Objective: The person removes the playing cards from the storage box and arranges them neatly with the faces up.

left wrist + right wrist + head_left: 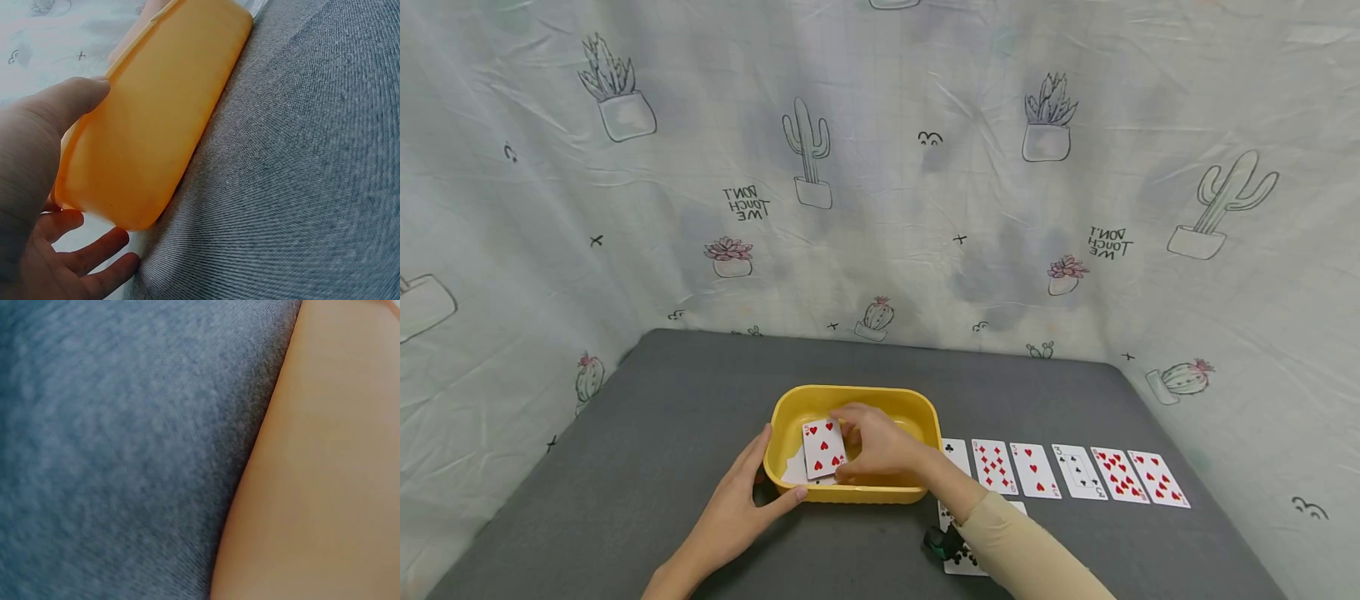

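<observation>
My left hand (737,496) holds the left end of a yellow plastic tub (887,495). Its thumb lies on the near rim, and in the left wrist view the fingers (103,251) curve around the tub's end wall (144,125). Inside the tub, my right hand (880,442) pinches a five of hearts playing card (823,448) by its right edge, between thumb and fingers. White cards (794,468) lie beneath it on the tub floor, mostly covered. The right wrist view shows only the tub's outer wall (319,462) and grey cloth, not the hand.
Right of the tub, several face-up cards (1037,471) form a row on the grey table (662,400). Nearer me, black-suited cards (964,568) lie partly under the right sleeve (1030,550) and a small dark device (942,543). A patterned curtain (880,208) hangs behind.
</observation>
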`<action>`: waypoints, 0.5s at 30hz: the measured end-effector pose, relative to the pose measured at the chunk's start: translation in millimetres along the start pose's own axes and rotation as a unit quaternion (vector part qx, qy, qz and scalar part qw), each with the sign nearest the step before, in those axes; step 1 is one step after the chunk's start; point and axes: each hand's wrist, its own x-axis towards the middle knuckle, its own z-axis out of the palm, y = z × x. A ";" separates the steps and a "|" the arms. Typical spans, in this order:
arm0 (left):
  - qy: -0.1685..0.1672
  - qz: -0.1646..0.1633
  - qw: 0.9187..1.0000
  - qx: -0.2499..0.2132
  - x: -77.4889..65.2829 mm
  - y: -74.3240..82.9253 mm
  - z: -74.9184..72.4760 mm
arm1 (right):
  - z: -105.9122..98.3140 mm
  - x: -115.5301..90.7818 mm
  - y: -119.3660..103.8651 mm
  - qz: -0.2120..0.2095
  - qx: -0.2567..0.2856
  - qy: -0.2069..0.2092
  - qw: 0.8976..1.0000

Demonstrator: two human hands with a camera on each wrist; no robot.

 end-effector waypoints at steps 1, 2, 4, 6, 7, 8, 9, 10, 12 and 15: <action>0.000 0.000 1.000 0.001 -0.1 0.2 -0.1 | -0.1 0.1 0.2 0.003 0.003 0.001 1.000; 0.000 -0.001 1.000 0.001 0.0 0.3 -0.2 | -0.2 0.2 0.4 0.006 0.003 0.001 1.000; -0.002 -0.004 1.000 0.002 -0.1 0.9 -0.4 | -0.1 0.2 1.0 0.012 0.002 0.003 1.000; -0.004 -0.007 1.000 0.002 -0.2 1.1 -0.3 | -0.3 0.0 1.1 0.014 0.003 0.003 1.000; -0.004 -0.008 1.000 0.002 -0.2 1.1 -0.3 | -0.4 0.0 1.1 0.015 0.004 0.003 1.000; -0.004 -0.008 1.000 0.002 0.0 1.0 -0.2 | -0.6 -0.2 0.8 0.017 0.005 0.003 1.000; -0.003 -0.008 1.000 0.002 0.0 1.0 -0.1 | -0.6 -0.4 0.5 0.018 0.007 0.004 1.000; -0.002 -0.008 1.000 0.002 -0.2 0.8 0.1 | -1.0 -0.7 -0.1 0.020 0.008 0.003 1.000; 0.000 -0.007 1.000 0.003 -0.2 0.9 0.3 | -1.3 -1.0 -0.2 0.023 0.012 0.004 1.000; 0.001 -0.007 1.000 0.003 -0.4 1.6 0.6 | -1.9 -0.9 -0.5 0.024 0.014 0.004 1.000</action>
